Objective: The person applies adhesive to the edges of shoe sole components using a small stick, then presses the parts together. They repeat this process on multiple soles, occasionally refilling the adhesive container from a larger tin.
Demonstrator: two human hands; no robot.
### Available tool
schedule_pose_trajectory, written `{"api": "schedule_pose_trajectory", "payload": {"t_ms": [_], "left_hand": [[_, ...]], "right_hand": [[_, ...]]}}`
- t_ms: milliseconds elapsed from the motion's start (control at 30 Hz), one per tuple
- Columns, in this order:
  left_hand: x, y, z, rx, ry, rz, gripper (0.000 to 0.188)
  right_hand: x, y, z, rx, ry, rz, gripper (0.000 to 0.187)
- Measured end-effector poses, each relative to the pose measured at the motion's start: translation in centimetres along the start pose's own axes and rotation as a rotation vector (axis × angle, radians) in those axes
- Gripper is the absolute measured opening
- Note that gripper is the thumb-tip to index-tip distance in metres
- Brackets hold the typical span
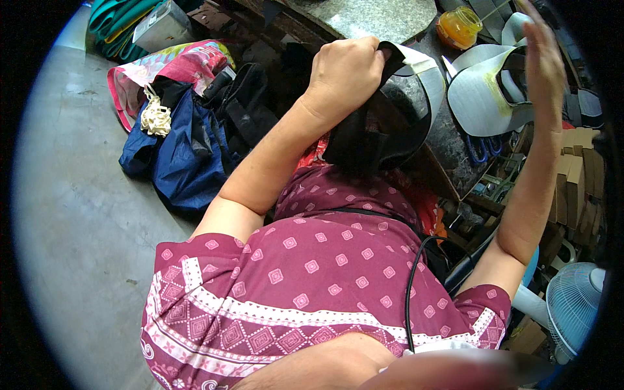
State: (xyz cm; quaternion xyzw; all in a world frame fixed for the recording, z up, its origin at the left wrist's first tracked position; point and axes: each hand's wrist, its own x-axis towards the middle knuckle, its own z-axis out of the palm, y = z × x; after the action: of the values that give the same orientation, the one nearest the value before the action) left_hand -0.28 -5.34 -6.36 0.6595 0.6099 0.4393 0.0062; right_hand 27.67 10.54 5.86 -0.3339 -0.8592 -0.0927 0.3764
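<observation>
Black, soft-looking material with a pale grey lining makes up the shoe upper, draped over the edge of the stone slab. In the head view, the left hand is clenched on the upper's top edge, fingers curled over and pressed down against the slab's near side. The right hand is raised to the right of the slab, fingers straight and together, holding nothing that I can see.

The upper looks light and floppy; it bends where it hangs, so it likely sags unless gripped along the stiffer bound edge, where the left hand has it. Its lining may carry glue, judging by yellowish smears on the grey cut pieces right of the slab. An orange jar stands beside the slab's far right corner.
</observation>
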Motion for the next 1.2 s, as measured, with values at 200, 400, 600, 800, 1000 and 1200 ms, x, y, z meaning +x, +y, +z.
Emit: {"api": "schedule_pose_trajectory", "payload": {"t_ms": [200, 400, 600, 800, 1000, 1200], "left_hand": [[0.4, -0.5, 0.8, 0.000, 0.001, -0.011, 0.025], [1.7, -0.5, 0.8, -0.173, 0.010, -0.058, 0.025], [1.5, -0.6, 0.8, -0.400, -0.126, -0.200, 0.032], [0.1, -1.1, 2.2, -0.848, -0.153, -0.381, 0.035], [-0.6, -0.6, 2.9, -1.067, -0.104, -0.431, 0.035], [-0.3, 0.0, 2.7, -0.886, -0.016, -0.327, 0.035]], "right_hand": [[-3.0, -2.1, -0.9, -0.231, -0.178, -0.053, 0.062], [-6.8, -15.2, -2.2, 0.875, -0.510, 0.311, 0.036], [-9.9, -17.5, 1.9, 0.966, -0.655, 0.450, 0.047], [-10.4, -13.9, 2.3, 0.807, -0.595, 0.356, 0.048], [-11.0, -14.9, 2.6, 0.656, -0.567, 0.315, 0.046], [-10.9, -14.4, 2.2, 0.591, -0.552, 0.208, 0.053]]}}
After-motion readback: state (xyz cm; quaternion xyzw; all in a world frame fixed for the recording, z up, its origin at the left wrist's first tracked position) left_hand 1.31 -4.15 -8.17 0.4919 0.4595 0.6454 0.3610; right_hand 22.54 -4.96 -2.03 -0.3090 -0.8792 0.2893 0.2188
